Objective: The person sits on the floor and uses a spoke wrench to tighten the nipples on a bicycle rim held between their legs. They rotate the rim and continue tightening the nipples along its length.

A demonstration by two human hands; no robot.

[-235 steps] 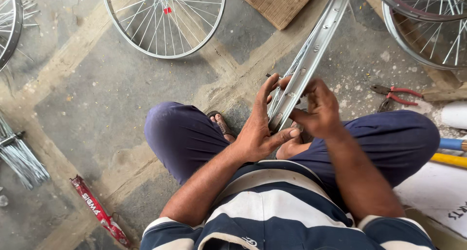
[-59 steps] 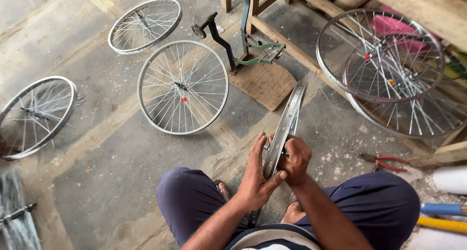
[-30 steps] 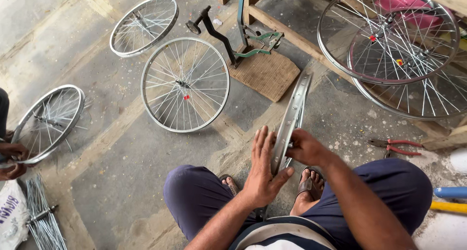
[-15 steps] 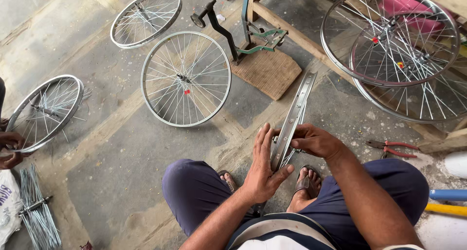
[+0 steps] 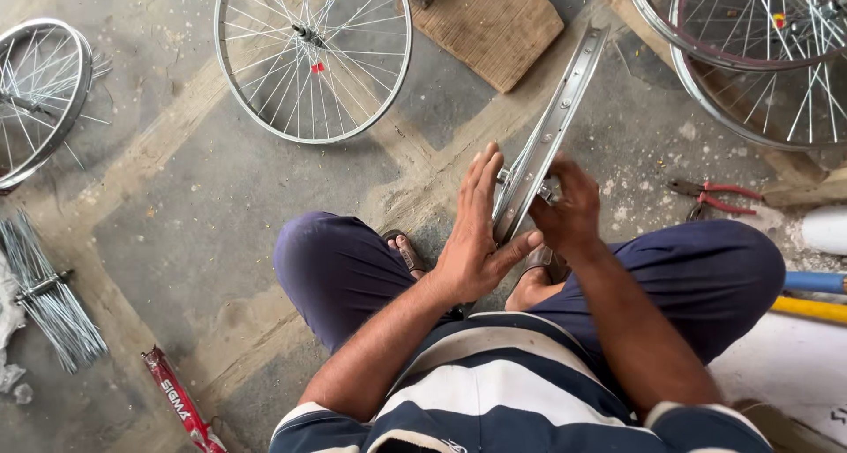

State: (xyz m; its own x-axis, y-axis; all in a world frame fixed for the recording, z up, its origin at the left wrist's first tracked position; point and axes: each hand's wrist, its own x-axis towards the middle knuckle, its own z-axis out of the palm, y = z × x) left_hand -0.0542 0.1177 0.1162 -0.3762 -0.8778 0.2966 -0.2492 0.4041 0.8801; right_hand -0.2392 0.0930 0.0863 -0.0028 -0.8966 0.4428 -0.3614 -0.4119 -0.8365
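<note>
Bare metal rim [image 5: 554, 127], upright on edge, between the knees.
Light, stiff, likely slick; left hand [image 5: 472, 241] flat-fingered against its near side, right hand [image 5: 565, 210] fingers clamped on it.

A: How are the person's arms placed?

B: Both bare forearms reach forward from short striped sleeves, meeting between the raised, spread knees in dark trousers.

A: What is the left hand [image 5: 472, 241] doing?

B: It stands edge-up, palm facing right, fingers [image 5: 483, 172] straight and pressed together pointing away from the body, thumb stretched out to the right.

A: And the right hand [image 5: 569, 213]?

B: Its back faces up, wrist bent, fingers curled downward and inward in a loose pinch. It sits just right of the left hand, close but with a narrow gap between them.
</note>
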